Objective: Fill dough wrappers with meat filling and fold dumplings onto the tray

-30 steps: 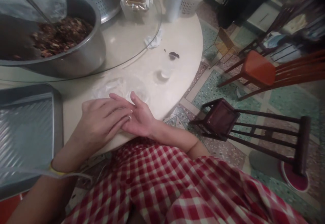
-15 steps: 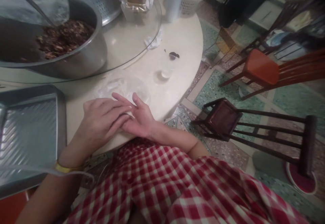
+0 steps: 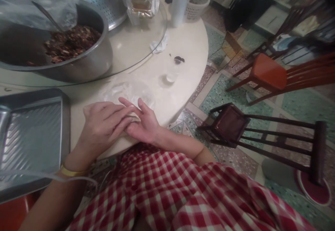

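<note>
My left hand (image 3: 103, 123) lies palm down across my right hand (image 3: 143, 124), its fingers stretched out and touching the right palm and fingers. The right hand is turned palm up, with its thumb and a finger apart. Anything between the two palms is hidden by the left fingers. Just beyond both hands, a round, see-through plastic sheet (image 3: 123, 89) with whitish smears lies on the cream table (image 3: 192, 46). Farther right stands a small clear cup (image 3: 171, 75) with something white at its bottom. A dark scrap (image 3: 179, 60) lies close by.
On the glass turntable (image 3: 125, 46) sits a large metal pot (image 3: 86, 61) of dark chopped filling (image 3: 73, 42) with a spoon handle (image 3: 47, 13). A metal baking tray (image 3: 64, 119) is at left. Chairs (image 3: 269, 72) stand right of the table; a white cable (image 3: 52, 177) crosses my left wrist.
The view has shifted slightly, so the pot and tray appear a little farther right. My hands stay together, with only a slight shift of the fingers.
</note>
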{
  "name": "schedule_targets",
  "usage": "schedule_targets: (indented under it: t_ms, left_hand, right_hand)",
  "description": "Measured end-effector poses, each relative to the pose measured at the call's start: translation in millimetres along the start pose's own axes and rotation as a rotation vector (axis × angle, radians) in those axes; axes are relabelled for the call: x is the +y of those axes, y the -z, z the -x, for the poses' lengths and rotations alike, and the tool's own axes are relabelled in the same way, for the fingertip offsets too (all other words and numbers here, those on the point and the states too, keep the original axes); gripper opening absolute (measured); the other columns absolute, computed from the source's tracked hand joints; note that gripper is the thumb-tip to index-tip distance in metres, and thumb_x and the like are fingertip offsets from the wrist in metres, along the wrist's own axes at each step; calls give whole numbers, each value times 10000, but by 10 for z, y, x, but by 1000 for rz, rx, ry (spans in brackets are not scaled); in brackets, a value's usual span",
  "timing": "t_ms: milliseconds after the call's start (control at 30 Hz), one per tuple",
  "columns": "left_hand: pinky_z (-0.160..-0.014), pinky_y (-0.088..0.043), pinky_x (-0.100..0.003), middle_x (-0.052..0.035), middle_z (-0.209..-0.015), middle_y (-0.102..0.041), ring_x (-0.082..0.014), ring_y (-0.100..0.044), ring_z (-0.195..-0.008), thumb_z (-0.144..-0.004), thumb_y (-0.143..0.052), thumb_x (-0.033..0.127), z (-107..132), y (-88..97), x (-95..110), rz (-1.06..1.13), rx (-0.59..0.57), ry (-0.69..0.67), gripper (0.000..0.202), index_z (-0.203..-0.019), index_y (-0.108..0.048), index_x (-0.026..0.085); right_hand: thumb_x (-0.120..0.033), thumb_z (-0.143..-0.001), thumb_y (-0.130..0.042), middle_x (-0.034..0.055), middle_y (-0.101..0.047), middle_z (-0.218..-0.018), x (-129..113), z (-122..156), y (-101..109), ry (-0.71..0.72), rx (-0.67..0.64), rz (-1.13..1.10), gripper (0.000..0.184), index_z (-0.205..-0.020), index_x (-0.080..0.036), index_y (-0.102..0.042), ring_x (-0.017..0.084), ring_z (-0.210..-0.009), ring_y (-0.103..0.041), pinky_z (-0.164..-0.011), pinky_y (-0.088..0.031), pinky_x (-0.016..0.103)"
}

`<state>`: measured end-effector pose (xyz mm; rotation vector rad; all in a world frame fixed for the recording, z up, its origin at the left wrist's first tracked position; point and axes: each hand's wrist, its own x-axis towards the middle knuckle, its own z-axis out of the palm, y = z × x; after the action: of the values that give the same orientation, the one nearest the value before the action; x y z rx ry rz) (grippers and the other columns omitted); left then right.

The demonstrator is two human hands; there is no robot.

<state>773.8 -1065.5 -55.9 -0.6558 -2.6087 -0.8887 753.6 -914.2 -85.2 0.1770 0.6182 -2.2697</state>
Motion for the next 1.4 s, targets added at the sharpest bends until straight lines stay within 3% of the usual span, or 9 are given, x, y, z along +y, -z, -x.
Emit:
schedule_targets:
  t_ms: [200, 367, 467, 567, 667, 900, 1033, 1167, 1400]
  left_hand:
    - [-1064, -415, -425, 33, -1008, -764, -215, -662, -971, -912, -628, 376, -19, -47, 0, -20, -51, -78, 195, -1027, -781, 336]
    - [-983, -410, -407, 24, -1047, -751, -212, -628, -964, -986, -491, 360, -50, -76, 46, -91, -74, -211, 277, -962, -762, 304]
    - [-903, -397, -407, -23, -1101, -737, -235, -596, -994, -1030, -443, 356, -55, -25, 68, -129, -118, -255, 320, -1040, -750, 266]
    - [-904, -405, -407, -57, -1160, -718, -241, -590, -1035, -1039, -458, 353, -31, 47, 42, -177, -139, -231, 306, -1208, -675, 219]
    - [-900, -420, -393, -50, -1111, -724, -232, -611, -1035, -1026, -506, 344, -6, 77, 7, -202, -93, -222, 265, -1208, -643, 209]
    - [-781, -410, -410, -37, -848, -718, -229, -619, -821, -992, -541, 243, -21, -46, 89, -291, 37, -264, 144, -903, -648, 207]
    - [-807, -415, -420, -45, -877, -729, -243, -632, -846, -997, -526, 245, 11, -86, 109, -336, 65, -249, 127, -948, -638, 212]
    - [-830, -430, -415, -64, -996, -738, -250, -639, -887, -1002, -544, 336, 71, -64, 90, -308, 96, -170, 190, -1109, -648, 219]
    - [-824, -452, -409, -65, -878, -703, -240, -613, -830, -960, -597, 208, 102, -153, 164, -359, 213, -144, 50, -930, -632, 188]
  right_hand:
    - [-558, -989, -350, 23, -693, -866, 7, -24, -8, -17, -3, -21, 468, -1248, -255, -595, 195, -820, -647, -849, -579, 374]
    - [-492, -1038, -281, 10, -677, -772, -3, -6, -41, -63, 15, -149, 458, -1180, -224, -624, 168, -703, -629, -726, -561, 295]
    - [-409, -1071, -203, -12, -668, -742, -40, 44, -66, -115, -1, -277, 489, -1139, -204, -642, 115, -597, -588, -618, -524, 205]
    - [-418, -1078, -184, -4, -695, -770, -85, 95, -86, -129, -3, -299, 516, -1141, -204, -649, 111, -627, -634, -606, -537, 196]
    - [-416, -1077, -194, 10, -708, -790, -105, 116, -90, -116, 5, -289, 515, -1173, -195, -649, 125, -673, -664, -635, -568, 227]
    - [-339, -1082, -208, -17, -670, -697, -77, 118, -106, -123, 12, -280, 469, -1195, -188, -638, 105, -562, -607, -576, -540, 201]
    - [-297, -1081, -202, -17, -679, -700, -66, 121, -124, -94, 32, -302, 462, -1154, -187, -645, 101, -575, -626, -592, -558, 199]
    - [-285, -1077, -175, 16, -737, -826, -48, 97, -106, 0, 7, -325, 487, -1140, -191, -649, 103, -689, -683, -652, -586, 206]
    - [-247, -1039, -247, 62, -769, -1040, 13, 77, -95, 52, 31, -319, 415, -1146, -218, -646, 116, -852, -707, -748, -615, 234]
